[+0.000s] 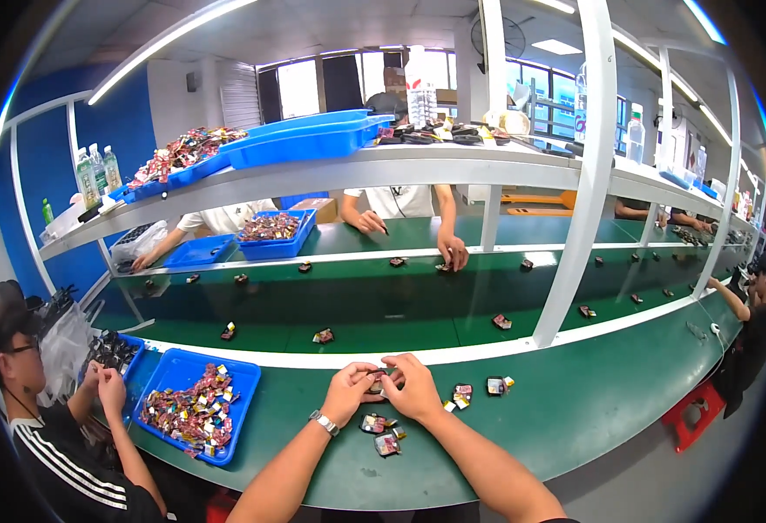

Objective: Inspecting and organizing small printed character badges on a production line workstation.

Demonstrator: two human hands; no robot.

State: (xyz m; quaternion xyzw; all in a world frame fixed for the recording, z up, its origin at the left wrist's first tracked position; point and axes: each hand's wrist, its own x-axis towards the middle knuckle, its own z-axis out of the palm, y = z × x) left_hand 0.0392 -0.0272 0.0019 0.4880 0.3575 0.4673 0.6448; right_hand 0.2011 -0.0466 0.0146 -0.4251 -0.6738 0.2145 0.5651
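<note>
My left hand [351,394] and my right hand [414,390] meet at the middle of the green worktop. Between their fingertips they grip a small black casing with a reddish circuit board [378,382], partly hidden by the fingers. A watch with a metal band [324,423] is on my left wrist. Two similar casings [387,444] lie close in front of my hands, with small white and yellow parts on them. To the right of my right hand rest another casing [462,395] and one more with a pale square part [497,385].
A blue tray [248,370] heaped with small boards stands left, beside a seated co-worker [69,436]. Beyond a white rail [461,352], a dark green belt [383,305] carries spaced casings. Co-workers' hands [453,253] work across it. A white post [579,192] supports the overhead shelf [339,173].
</note>
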